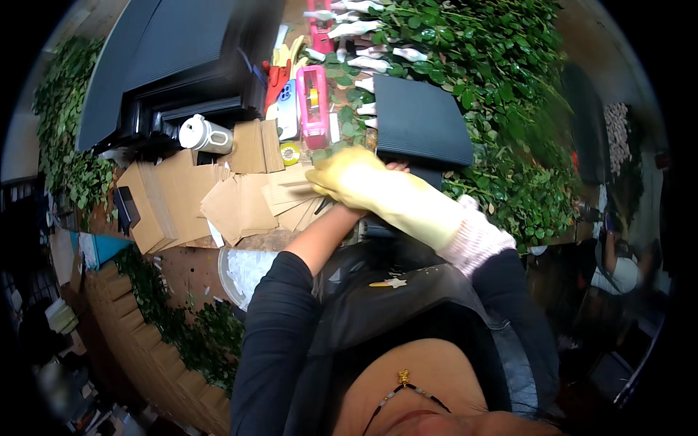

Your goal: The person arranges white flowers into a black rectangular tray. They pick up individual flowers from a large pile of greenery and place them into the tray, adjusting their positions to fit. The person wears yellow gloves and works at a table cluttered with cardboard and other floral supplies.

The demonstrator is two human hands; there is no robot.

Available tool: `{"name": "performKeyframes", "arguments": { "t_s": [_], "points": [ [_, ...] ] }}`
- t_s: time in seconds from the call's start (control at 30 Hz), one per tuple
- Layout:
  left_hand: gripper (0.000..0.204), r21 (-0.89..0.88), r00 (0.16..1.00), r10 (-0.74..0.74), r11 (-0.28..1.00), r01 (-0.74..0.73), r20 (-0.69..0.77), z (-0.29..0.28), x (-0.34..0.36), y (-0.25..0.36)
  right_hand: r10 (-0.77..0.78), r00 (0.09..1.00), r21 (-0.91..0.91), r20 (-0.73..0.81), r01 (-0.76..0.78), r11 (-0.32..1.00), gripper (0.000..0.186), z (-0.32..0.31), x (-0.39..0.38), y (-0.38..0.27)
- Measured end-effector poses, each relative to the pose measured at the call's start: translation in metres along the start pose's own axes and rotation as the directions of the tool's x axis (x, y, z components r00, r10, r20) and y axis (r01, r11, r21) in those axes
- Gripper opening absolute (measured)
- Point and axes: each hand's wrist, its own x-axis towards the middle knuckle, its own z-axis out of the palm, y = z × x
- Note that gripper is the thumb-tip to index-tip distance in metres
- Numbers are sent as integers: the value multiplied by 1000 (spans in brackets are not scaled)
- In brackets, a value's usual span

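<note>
Black corrugated sheet (422, 120): lying over leafy stems (502, 43) on the table (273, 240), just ahead of the crossed forearms. Left hand (398, 166): bare, mostly hidden beneath the right forearm, a few fingertips showing near the sheet's lower edge; grip cannot be told. Right hand (347, 176): in a yellow glove, reaching across to the left beside loose brown cardboard pieces (236, 207); its fingers are blurred, and whether they pinch a piece cannot be told. Done, as far as visible: several pale wrapped heads (356, 29) at the stems' left ends. Left, by judgement: much material appears unused, including the cardboard and the stack of black sheets (182, 51) beyond. A pink tape dispenser (314, 136) stands between stack and stems, untouched. Overall completion cannot be established.
</note>
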Motion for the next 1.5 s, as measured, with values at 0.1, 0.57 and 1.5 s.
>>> {"name": "performKeyframes", "arguments": {
  "t_s": [0.1, 0.57, 1.5],
  "points": [
    [62, -60, 994, 3, 998, 3, 106, -32, 10, 11, 228, 962, 234, -152, -189, 954, 33, -31, -90, 8],
    [65, 0, 947, 2, 1000, -3, 322, -73, -5, -6, 529, 650, 742, 546, -668, 56, 34, 54, -140, 107],
    [20, -131, 991, -27, 990, 44, 133, -114, 26, 43, 890, 444, 345, -102, -824, 450, 34, -34, -274, 184]
  ]
}}
